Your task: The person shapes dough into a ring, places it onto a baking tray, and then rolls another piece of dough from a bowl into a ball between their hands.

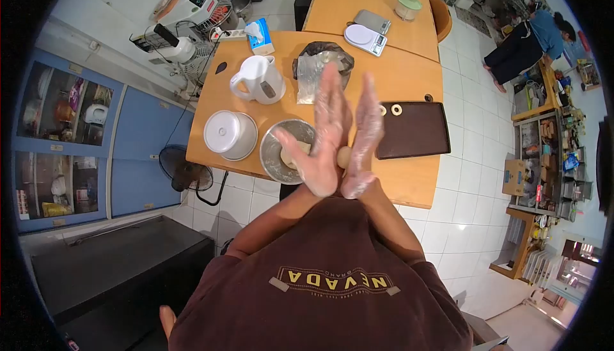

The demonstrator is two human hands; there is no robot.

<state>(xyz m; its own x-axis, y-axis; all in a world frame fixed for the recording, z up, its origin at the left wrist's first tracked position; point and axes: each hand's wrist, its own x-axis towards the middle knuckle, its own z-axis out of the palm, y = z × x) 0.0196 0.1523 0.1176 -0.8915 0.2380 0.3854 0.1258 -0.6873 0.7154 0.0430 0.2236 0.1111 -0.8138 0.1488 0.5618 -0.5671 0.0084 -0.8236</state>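
My left hand [320, 140] and my right hand [364, 140] are raised over the table's front edge, palms facing, with fingers stretched out. Both look coated with flour or dough. A small round ball of dough [345, 157] sits between the two palms near their heels. Below and beside my left hand is a metal bowl [272, 159] with a larger lump of dough [295, 156] in it, partly hidden by the thumb. Beyond my right hand lies a dark tray [414, 135] with small dough rings [396, 110] at its upper left.
On the table [400, 188] stand a white lidded container [224, 133], a white kettle [259, 81], a tissue box [259, 39], plastic bags [311, 76] and a scale [366, 38]. A black fan [184, 167] stands at left. Another person [527, 43] bends at the far right.
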